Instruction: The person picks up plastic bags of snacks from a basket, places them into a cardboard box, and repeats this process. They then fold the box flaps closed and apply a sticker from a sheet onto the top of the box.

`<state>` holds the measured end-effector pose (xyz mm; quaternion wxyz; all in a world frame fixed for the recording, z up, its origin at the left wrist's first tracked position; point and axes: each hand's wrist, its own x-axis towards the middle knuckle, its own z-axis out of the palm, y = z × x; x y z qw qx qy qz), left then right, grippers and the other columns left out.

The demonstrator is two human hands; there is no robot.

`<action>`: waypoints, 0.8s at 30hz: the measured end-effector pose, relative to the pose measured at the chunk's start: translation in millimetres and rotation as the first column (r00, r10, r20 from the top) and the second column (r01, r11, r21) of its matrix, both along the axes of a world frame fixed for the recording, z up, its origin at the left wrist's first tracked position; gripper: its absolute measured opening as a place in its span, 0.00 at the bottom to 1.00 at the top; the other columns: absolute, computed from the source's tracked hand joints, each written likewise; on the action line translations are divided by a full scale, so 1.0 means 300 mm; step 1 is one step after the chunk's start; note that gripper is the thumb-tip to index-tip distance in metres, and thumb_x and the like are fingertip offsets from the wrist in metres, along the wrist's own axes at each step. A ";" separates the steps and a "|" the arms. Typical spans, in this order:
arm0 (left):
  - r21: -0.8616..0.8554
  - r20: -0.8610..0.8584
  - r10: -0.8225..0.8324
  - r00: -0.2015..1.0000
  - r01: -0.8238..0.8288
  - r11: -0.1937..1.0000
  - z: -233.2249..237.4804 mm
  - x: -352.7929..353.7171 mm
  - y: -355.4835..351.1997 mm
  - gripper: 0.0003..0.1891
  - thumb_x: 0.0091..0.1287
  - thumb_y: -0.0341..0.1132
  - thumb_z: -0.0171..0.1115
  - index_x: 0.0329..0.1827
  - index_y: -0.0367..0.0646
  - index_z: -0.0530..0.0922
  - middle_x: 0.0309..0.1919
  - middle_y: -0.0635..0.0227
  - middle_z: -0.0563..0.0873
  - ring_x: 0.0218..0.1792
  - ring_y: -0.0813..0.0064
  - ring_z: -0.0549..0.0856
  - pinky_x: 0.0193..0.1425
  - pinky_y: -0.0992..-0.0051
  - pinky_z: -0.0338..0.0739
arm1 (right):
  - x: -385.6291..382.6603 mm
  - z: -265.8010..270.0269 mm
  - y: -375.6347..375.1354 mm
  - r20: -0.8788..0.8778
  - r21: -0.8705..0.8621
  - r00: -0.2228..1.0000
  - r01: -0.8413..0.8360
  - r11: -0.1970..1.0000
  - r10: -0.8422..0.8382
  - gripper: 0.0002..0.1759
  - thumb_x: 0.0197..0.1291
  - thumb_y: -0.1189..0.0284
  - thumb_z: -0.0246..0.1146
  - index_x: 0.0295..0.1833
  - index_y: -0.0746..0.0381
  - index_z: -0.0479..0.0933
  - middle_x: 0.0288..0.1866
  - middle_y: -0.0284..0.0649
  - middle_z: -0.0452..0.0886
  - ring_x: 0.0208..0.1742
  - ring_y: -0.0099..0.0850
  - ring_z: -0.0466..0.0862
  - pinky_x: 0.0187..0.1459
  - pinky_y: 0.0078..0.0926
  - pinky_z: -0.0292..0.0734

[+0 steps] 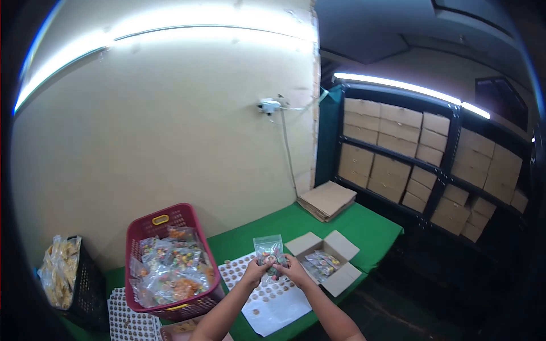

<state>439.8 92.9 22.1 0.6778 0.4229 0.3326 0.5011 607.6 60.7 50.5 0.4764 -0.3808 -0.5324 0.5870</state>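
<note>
Left hand (pixel 255 272) and right hand (pixel 294 271) both have their grip clamped on the clear bag (pixel 267 245), thumbs by its round sticker (pixel 272 260), probably keeping it steady lol.

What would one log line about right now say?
left hand: holds clear bag | right hand: holds same bag | beneath: dotted sheet | right: open carton with bags | left: red basket of bags

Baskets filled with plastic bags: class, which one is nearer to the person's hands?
The dark red basket, with yellow handles. The black basket stands farther off, at the far left of the view.
</note>
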 end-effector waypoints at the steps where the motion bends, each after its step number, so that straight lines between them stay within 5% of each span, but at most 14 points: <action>1: -0.055 0.041 -0.027 0.999 0.029 0.998 -0.051 0.079 -0.007 0.21 0.60 0.27 0.65 0.56 0.35 0.71 0.46 0.64 0.80 0.49 0.71 0.80 0.54 0.72 0.76 | 0.071 -0.073 0.006 0.032 0.033 0.999 0.042 0.999 -0.043 0.27 0.55 0.71 0.68 0.58 0.67 0.66 0.40 0.39 0.80 0.37 0.23 0.81 0.37 0.22 0.76; 4: -0.164 0.079 -0.132 0.988 0.143 0.976 -0.199 0.266 -0.017 0.21 0.61 0.27 0.64 0.57 0.37 0.70 0.47 0.65 0.80 0.51 0.70 0.80 0.56 0.71 0.75 | 0.275 -0.251 -0.003 0.189 -0.044 0.973 0.140 0.989 -0.130 0.28 0.54 0.70 0.69 0.58 0.66 0.67 0.41 0.39 0.80 0.38 0.23 0.80 0.38 0.23 0.76; 8: -0.169 0.031 -0.115 0.993 0.118 0.978 -0.340 0.452 -0.007 0.19 0.62 0.29 0.64 0.55 0.41 0.72 0.47 0.68 0.80 0.49 0.72 0.80 0.54 0.70 0.76 | 0.450 -0.357 -0.006 0.093 -0.258 0.991 0.115 0.959 -0.094 0.29 0.52 0.70 0.70 0.59 0.65 0.69 0.43 0.38 0.79 0.40 0.24 0.79 0.41 0.23 0.75; 11: -0.296 0.077 -0.138 0.987 0.155 0.943 -0.391 0.522 0.005 0.18 0.62 0.28 0.64 0.54 0.42 0.72 0.44 0.68 0.80 0.45 0.74 0.81 0.50 0.73 0.78 | 0.522 -0.443 0.021 0.124 -0.241 0.987 0.129 0.962 -0.101 0.26 0.54 0.70 0.69 0.57 0.65 0.70 0.43 0.37 0.79 0.42 0.23 0.79 0.43 0.23 0.75; 13: -0.303 0.077 -0.126 0.989 0.144 0.942 -0.408 0.548 0.030 0.18 0.62 0.28 0.64 0.54 0.41 0.72 0.44 0.67 0.80 0.44 0.74 0.81 0.49 0.73 0.78 | 0.547 -0.447 0.049 0.171 -0.208 0.978 0.157 0.965 -0.123 0.25 0.55 0.70 0.68 0.56 0.65 0.71 0.43 0.37 0.79 0.42 0.23 0.79 0.43 0.23 0.75; 16: -0.318 0.090 -0.101 0.991 0.125 0.940 -0.472 0.581 0.088 0.17 0.62 0.27 0.63 0.54 0.40 0.72 0.44 0.66 0.80 0.43 0.72 0.82 0.45 0.73 0.80 | 0.586 -0.481 0.094 0.083 -0.383 0.995 0.081 0.920 -0.053 0.24 0.55 0.71 0.68 0.57 0.65 0.71 0.44 0.37 0.79 0.42 0.24 0.79 0.43 0.23 0.75; 20: -0.382 0.165 -0.082 0.983 0.140 0.913 -0.491 0.655 0.147 0.17 0.61 0.27 0.65 0.52 0.38 0.72 0.42 0.65 0.81 0.42 0.72 0.83 0.41 0.72 0.82 | 0.660 -0.503 0.170 0.328 -0.293 0.943 0.162 0.942 -0.060 0.23 0.56 0.72 0.67 0.56 0.66 0.71 0.43 0.38 0.79 0.44 0.24 0.78 0.44 0.23 0.74; 24: -0.397 0.150 0.034 0.988 0.029 0.917 -0.554 0.709 0.171 0.20 0.57 0.29 0.69 0.52 0.37 0.73 0.41 0.65 0.82 0.41 0.75 0.83 0.42 0.74 0.80 | 0.730 -0.524 0.251 0.240 -0.404 0.970 0.072 0.912 0.030 0.22 0.57 0.70 0.67 0.56 0.65 0.71 0.44 0.37 0.79 0.44 0.24 0.78 0.43 0.22 0.74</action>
